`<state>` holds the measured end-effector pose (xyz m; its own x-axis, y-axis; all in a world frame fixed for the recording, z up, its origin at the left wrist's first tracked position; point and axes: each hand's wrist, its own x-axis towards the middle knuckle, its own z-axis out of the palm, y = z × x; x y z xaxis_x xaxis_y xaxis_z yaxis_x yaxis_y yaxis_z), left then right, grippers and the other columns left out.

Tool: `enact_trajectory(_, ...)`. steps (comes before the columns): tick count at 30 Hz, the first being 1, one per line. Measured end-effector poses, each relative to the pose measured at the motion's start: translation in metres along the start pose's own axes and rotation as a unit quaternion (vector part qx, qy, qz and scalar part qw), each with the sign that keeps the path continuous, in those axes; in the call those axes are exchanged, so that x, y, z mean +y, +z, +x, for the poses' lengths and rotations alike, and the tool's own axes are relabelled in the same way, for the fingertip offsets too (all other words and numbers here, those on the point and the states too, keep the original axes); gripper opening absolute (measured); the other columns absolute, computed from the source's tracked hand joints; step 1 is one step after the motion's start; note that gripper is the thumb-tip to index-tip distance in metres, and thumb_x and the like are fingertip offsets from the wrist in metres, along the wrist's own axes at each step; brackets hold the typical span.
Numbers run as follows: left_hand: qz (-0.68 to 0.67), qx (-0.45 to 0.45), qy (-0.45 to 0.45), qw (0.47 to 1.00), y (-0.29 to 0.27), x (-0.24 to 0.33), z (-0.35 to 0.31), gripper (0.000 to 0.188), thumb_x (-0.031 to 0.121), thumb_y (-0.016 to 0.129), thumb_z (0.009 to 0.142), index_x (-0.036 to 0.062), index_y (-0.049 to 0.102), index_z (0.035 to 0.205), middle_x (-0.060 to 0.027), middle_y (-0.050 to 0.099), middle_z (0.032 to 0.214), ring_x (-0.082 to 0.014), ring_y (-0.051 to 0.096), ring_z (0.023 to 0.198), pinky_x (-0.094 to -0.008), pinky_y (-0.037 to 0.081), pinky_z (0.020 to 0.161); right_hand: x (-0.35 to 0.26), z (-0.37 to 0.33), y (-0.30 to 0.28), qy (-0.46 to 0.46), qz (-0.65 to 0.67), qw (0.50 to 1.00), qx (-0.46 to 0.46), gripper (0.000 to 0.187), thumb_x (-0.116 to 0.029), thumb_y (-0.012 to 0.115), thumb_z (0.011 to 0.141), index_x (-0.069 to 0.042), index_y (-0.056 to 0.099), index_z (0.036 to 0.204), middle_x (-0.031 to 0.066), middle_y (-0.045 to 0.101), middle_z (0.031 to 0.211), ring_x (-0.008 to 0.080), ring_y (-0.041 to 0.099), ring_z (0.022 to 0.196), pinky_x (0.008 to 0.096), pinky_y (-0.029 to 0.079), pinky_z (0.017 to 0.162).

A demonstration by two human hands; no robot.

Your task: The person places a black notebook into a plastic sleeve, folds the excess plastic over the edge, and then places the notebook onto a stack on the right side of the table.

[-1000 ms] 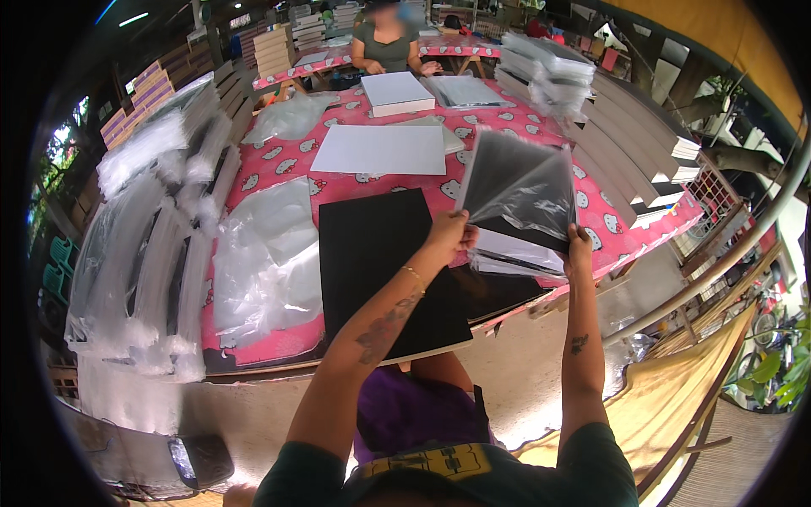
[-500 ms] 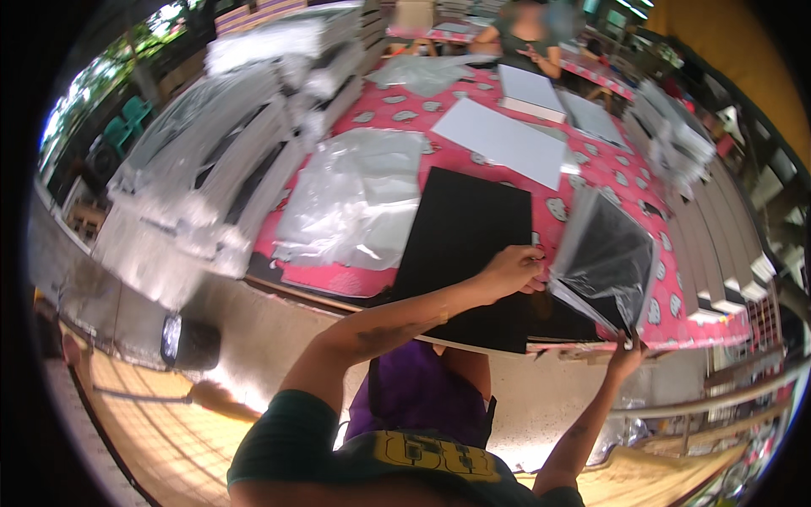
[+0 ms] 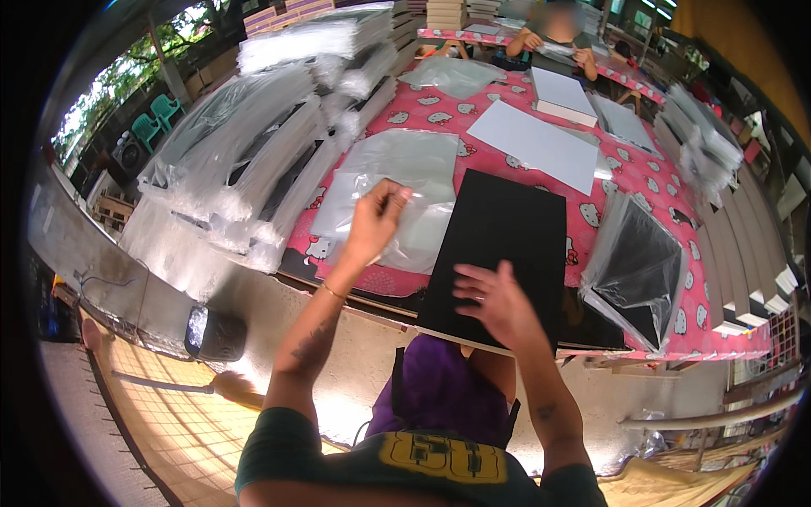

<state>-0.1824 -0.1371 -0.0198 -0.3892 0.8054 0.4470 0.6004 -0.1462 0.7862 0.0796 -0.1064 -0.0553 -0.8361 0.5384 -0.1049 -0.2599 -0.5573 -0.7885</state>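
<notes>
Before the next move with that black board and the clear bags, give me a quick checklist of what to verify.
1. Right hand flat on the black board: ok, palm rests on its near end.
2. Board supported by the table: not ok, its near edge sticks out past the table edge.
3. Left hand on a clear bag: ok, fingers pinch the top sheet of the pile.
4. Only one bag lifted: cannot tell, the layers are see-through.
5. Bagged boards clear of the black board: ok, they lie to its right, apart.
6. Other person's hands out of the way: ok, at the far end.
</notes>
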Motion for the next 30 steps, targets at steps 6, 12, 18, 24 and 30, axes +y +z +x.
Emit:
enact_trajectory(6,-0.048,-0.094,0.008,0.994,0.025,0.050,-0.038,0.023,0.020,0.067,0.086,0.0007,0.055,0.085,-0.0086,0.055,0.064,-0.0103,0.048,0.058,-0.0284,0.041,0.054,0.008,0.039,0.019,-0.090,0.052,0.994,0.039,0.033,-0.031,0.062,0.089,-0.007,0.057,0.111,0.0027,0.059,0.104,0.0154,0.057,0.099,0.0351,0.045,0.089)
enact_trajectory(12,-0.030,-0.113,0.130,0.985,0.039,0.063,-0.049,0.066,0.024,0.076,0.075,0.0058,0.045,0.130,-0.0176,0.055,0.108,-0.0261,0.058,0.094,-0.0365,0.046,0.079,0.003,0.012,0.012,-0.103,0.125,0.983,0.085,0.021,-0.015,0.062,0.088,-0.004,0.058,0.106,0.0030,0.064,0.099,0.0133,0.063,0.085,0.0317,0.050,0.083)
enact_trajectory(18,-0.074,-0.104,0.100,0.987,0.058,0.071,-0.065,0.053,0.022,0.072,0.079,0.0031,0.049,0.123,-0.0198,0.052,0.116,-0.0333,0.058,0.098,-0.0378,0.047,0.078,0.005,0.000,0.006,-0.174,0.066,0.974,0.129,0.026,-0.006,0.061,0.087,0.002,0.056,0.112,0.0088,0.061,0.108,0.0146,0.060,0.097,0.0328,0.052,0.083)
enact_trajectory(24,-0.011,0.043,0.090,0.995,0.082,0.058,-0.072,0.013,0.010,0.061,0.086,-0.0016,0.058,0.081,-0.0160,0.059,0.072,-0.0351,0.058,0.064,-0.0416,0.044,0.058,0.012,-0.011,-0.010,-0.193,-0.042,0.959,0.201,0.028,-0.001,0.062,0.085,0.000,0.057,0.113,0.0060,0.062,0.102,0.0149,0.061,0.097,0.0303,0.052,0.083)
enact_trajectory(30,0.119,0.178,0.107,0.971,0.074,0.039,-0.054,0.012,0.010,0.057,0.087,0.0003,0.053,0.080,-0.0178,0.056,0.077,-0.0386,0.054,0.071,-0.0459,0.040,0.065,-0.001,-0.029,0.003,-0.328,0.099,0.938,0.057,0.034,-0.017,0.058,0.091,-0.003,0.049,0.121,0.0088,0.061,0.107,0.0216,0.060,0.104,0.0379,0.046,0.093)
